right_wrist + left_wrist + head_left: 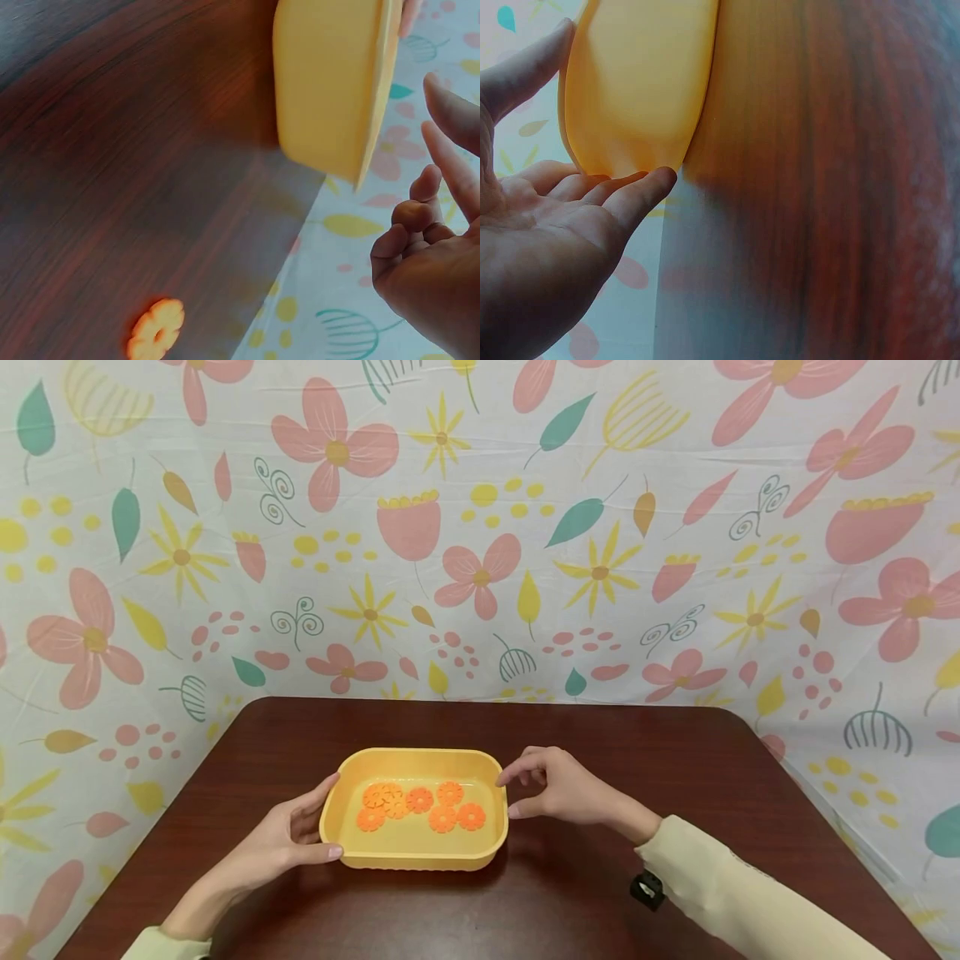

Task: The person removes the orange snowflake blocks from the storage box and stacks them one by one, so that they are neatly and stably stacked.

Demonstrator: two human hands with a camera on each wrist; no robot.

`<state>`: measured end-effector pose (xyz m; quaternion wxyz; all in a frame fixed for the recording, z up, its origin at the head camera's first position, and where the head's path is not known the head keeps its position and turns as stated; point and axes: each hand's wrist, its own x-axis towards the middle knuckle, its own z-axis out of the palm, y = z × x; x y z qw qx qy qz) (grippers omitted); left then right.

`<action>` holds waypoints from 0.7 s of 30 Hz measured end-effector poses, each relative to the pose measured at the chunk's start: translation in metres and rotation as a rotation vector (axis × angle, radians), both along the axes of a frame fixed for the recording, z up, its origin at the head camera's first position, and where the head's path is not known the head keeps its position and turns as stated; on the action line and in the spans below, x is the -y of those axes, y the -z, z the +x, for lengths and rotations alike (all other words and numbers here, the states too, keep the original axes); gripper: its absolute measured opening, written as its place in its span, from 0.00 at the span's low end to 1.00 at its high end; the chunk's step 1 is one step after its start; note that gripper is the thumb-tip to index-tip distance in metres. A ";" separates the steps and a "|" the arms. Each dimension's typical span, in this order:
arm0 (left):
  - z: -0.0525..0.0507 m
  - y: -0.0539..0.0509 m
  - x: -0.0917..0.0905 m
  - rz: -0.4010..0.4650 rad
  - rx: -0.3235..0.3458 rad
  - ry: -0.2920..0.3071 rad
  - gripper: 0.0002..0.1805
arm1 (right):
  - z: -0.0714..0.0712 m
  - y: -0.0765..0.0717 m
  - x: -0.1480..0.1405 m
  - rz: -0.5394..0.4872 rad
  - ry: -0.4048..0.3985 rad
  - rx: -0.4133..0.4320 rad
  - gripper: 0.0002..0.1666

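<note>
Held at one end in the left hand point(273, 839): a yellow rectangular tray point(416, 862), thumb over the near rim, fingers against the left outer wall. Just beside the tray's right end, the right hand point(562, 789), thumb and forefinger apart, other fingers curled, nothing gripped; contact with the rim hard to tell. On a dark wooden table point(637, 735), the tray level, deep-sided, rounded at the corners. Inside it, orange flower-shaped slices point(439, 823) with notched edges, some paler and overlapping toward the tray's left, deeper orange toward its right. On the table apart from the tray, seen in the right wrist view, a loose flower slice point(156, 330). To the tray's right, blocking a patch of table, the right hand and pale sleeve point(750, 885), with a black wrist device point(647, 891). Behind the tray, past the table's far edge, a white floral curtain point(480, 502).
</note>
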<state>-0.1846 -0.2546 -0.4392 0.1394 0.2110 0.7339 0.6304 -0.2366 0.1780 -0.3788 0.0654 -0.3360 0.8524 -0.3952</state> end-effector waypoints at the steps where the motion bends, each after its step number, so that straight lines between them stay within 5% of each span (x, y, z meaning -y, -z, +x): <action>1: 0.000 0.000 0.000 0.000 0.000 -0.003 0.55 | 0.000 -0.001 0.004 0.003 -0.010 0.001 0.18; 21: 0.001 -0.001 0.001 0.007 -0.002 0.007 0.55 | -0.013 -0.002 0.056 0.065 -0.138 -0.003 0.17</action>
